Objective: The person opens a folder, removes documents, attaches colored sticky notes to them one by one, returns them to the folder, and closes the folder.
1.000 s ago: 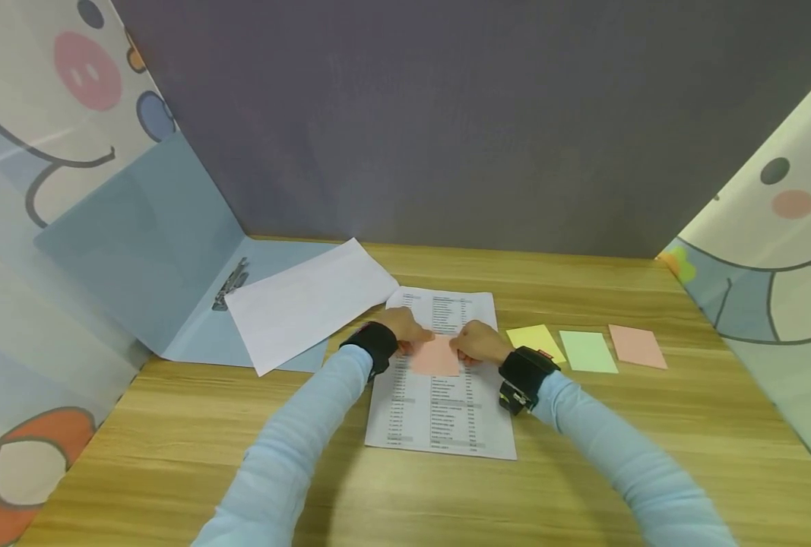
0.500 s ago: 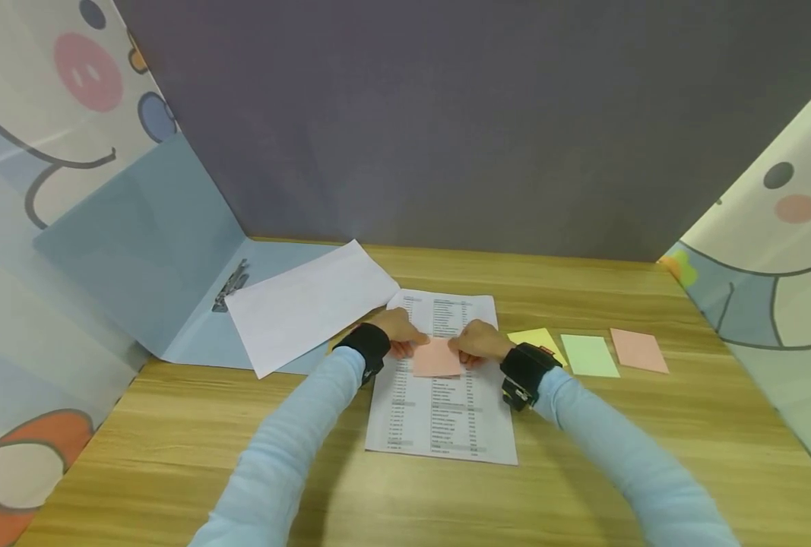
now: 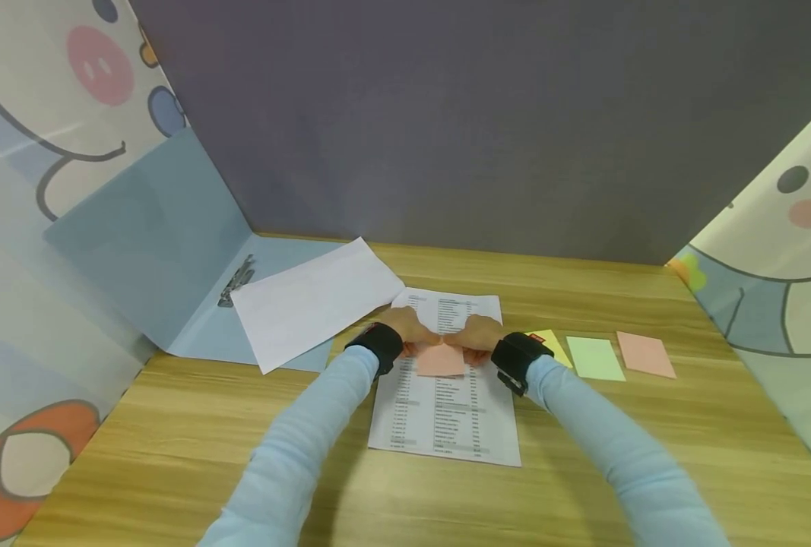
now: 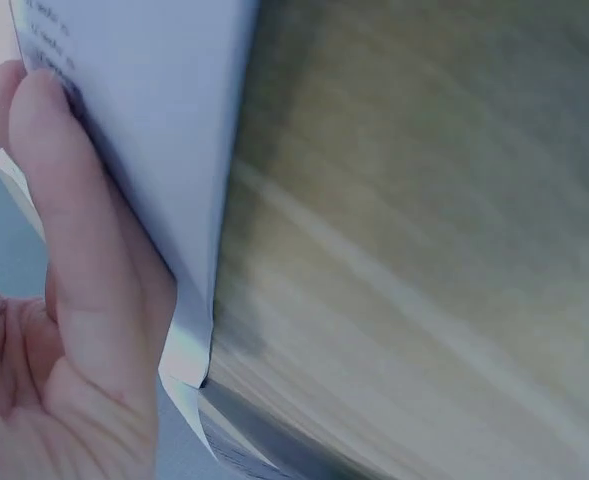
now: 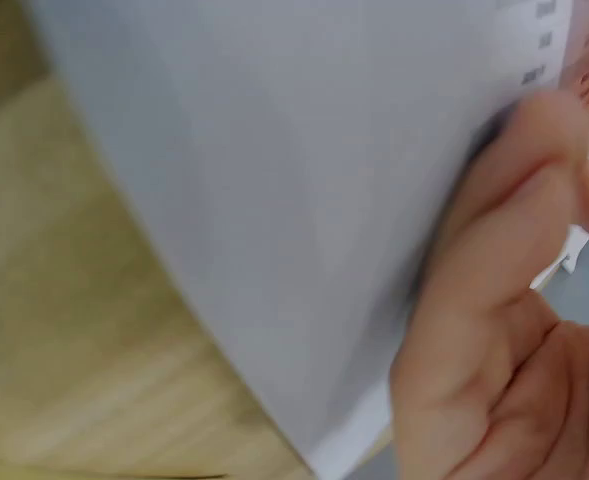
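Observation:
A pink sticky note (image 3: 441, 363) lies over the middle of a printed sheet (image 3: 446, 418), its upper edge hidden behind the fingers. My left hand (image 3: 410, 327) holds its upper left part, fingers curled. From the other side, my right hand (image 3: 476, 334) holds the upper right part the same way. The fingertips of both hands meet at the top of the note. Close up, in the left wrist view, the bent fingers of the left hand (image 4: 74, 240) rest against the paper. The right wrist view has the right hand (image 5: 514, 270) with its fingers curled against the sheet beside the pink note.
A blue folder (image 3: 152, 235) stands open at the left with a metal clip (image 3: 236, 281). A blank white sheet (image 3: 319, 298) lies partly across it. Yellow (image 3: 552, 346), green (image 3: 595, 358) and pink notes (image 3: 646, 354) lie on the wooden table (image 3: 651, 425) at the right.
Both hands have moved inward along the note's upper edge from its corners, so their fingertips now meet at the middle. The note stays at nearly the same spot on the sheet.

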### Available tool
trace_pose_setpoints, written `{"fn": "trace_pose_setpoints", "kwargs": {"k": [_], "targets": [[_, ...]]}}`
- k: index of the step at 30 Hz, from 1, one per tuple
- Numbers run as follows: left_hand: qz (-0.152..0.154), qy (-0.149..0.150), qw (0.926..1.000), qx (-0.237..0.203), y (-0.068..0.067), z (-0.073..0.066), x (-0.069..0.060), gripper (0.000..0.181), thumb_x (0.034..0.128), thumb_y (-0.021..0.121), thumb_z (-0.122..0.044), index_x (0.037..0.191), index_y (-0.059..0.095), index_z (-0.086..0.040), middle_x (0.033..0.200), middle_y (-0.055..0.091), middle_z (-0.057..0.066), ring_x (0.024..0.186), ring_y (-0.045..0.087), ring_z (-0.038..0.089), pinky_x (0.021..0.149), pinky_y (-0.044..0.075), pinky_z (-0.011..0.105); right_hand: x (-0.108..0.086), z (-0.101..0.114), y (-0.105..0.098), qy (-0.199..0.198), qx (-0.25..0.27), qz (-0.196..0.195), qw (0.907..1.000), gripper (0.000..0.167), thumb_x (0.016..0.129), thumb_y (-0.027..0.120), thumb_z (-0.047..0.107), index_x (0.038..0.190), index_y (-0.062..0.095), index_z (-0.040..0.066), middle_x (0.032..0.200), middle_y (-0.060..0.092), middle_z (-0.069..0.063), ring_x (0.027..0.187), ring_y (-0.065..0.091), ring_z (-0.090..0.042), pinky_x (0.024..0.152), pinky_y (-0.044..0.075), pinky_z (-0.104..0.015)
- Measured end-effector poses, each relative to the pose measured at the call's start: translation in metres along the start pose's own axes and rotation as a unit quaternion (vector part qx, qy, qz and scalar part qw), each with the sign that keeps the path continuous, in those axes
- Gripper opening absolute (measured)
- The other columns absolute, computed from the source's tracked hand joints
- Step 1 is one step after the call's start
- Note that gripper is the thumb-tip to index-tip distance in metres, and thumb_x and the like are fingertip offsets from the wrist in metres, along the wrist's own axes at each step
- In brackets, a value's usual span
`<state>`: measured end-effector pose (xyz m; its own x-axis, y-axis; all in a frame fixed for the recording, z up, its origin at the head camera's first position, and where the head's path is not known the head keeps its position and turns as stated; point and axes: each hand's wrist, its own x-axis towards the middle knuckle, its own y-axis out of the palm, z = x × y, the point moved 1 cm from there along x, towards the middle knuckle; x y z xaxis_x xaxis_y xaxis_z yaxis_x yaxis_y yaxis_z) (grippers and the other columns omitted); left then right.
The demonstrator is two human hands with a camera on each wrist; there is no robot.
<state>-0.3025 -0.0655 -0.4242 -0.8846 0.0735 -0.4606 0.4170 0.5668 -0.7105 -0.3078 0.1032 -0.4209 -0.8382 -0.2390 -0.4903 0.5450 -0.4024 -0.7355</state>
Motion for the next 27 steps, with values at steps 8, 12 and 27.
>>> {"fn": "trace_pose_setpoints", "kwargs": {"k": [8, 12, 27], "targets": [[0.018, 0.005, 0.9997, -0.013, -0.003, 0.006, 0.005, 0.037, 0.0766, 0.07, -0.042, 0.069, 0.061, -0.008, 0.054, 0.055, 0.0, 0.044, 0.052, 0.011, 0.044, 0.046, 0.022, 0.006, -0.002, 0.0, 0.005, -0.014, -0.003, 0.9999, 0.049, 0.084, 0.059, 0.05, 0.055, 0.054, 0.01, 0.047, 0.051, -0.001, 0.039, 0.051, -0.012, 0.038, 0.043, -0.021], [0.038, 0.007, 0.9979, -0.053, -0.006, 0.009, 0.005, 0.032, 0.08, 0.069, -0.034, 0.07, 0.061, -0.005, 0.053, 0.056, 0.001, 0.043, 0.053, 0.01, 0.044, 0.047, 0.021, 0.008, -0.009, -0.001, 0.005, 0.018, 0.0, 0.9998, 0.045, 0.085, 0.061, 0.042, 0.057, 0.053, 0.009, 0.046, 0.051, -0.001, 0.037, 0.05, -0.01, 0.038, 0.043, -0.019], [-0.012, 0.185, 0.9797, 0.078, 0.001, 0.018, -0.018, 0.027, 0.0941, 0.05, -0.018, 0.118, 0.053, -0.005, 0.078, 0.067, 0.009, 0.055, 0.055, 0.012, 0.051, 0.044, 0.021, -0.021, -0.019, 0.007, -0.186, -0.118, -0.095, 0.9708, 0.028, 0.089, 0.058, 0.019, 0.108, 0.058, -0.002, 0.06, 0.056, -0.001, 0.045, 0.044, -0.009, 0.04, 0.032, -0.02]]}}
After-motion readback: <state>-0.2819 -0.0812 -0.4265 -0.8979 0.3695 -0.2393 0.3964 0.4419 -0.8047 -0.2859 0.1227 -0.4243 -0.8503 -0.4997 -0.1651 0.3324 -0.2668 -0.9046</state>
